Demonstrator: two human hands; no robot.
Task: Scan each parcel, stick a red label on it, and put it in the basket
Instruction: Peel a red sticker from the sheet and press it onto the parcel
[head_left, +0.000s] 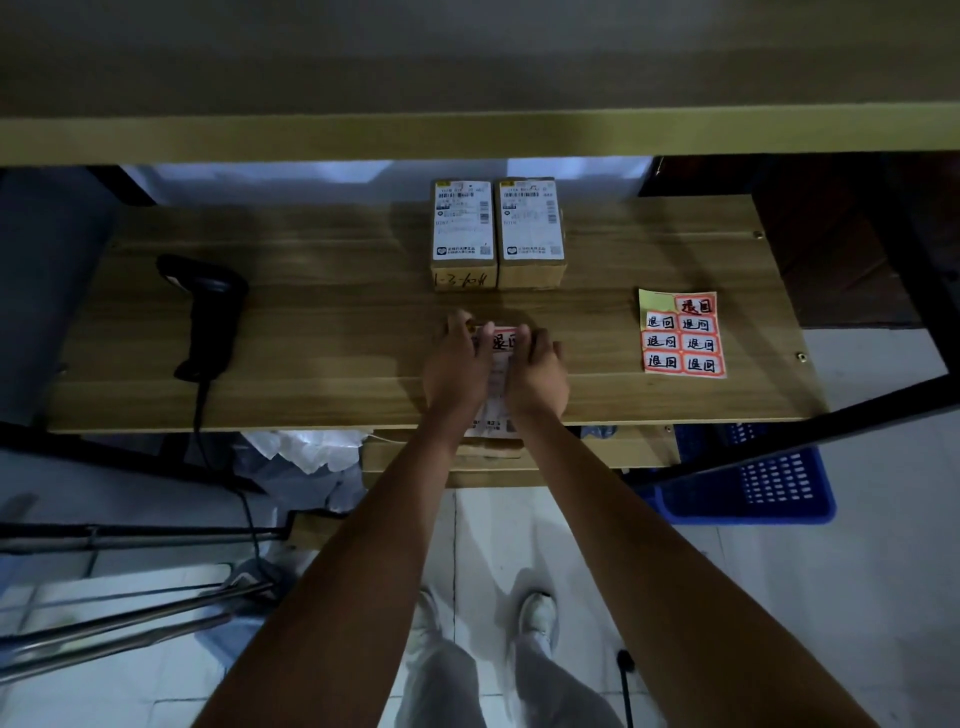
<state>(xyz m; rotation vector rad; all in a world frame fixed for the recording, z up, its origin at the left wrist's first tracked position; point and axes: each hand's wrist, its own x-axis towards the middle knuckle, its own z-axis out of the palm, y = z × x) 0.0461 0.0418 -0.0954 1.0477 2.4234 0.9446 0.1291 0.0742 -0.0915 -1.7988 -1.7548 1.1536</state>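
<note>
While both hands, left hand (453, 364) and right hand (537, 370), press flat, fingers straight, smooth the red label (503, 340) firmly onto the parcel (493, 410).

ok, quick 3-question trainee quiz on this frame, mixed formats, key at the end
1. True or false: the scanner is in the person's left hand.
2. How many parcels stand at the back of the shelf, untouched? A) one B) two C) four
3. Fill in: the red label sits on the parcel under both hands; the sheet of spare labels lies to the ___ of it.

Key: 1 false, the scanner lies on the shelf, left of the hands. 2 B, the back parcels stand side by side. 3 right; the right hand and the left both press on the front parcel.
</note>
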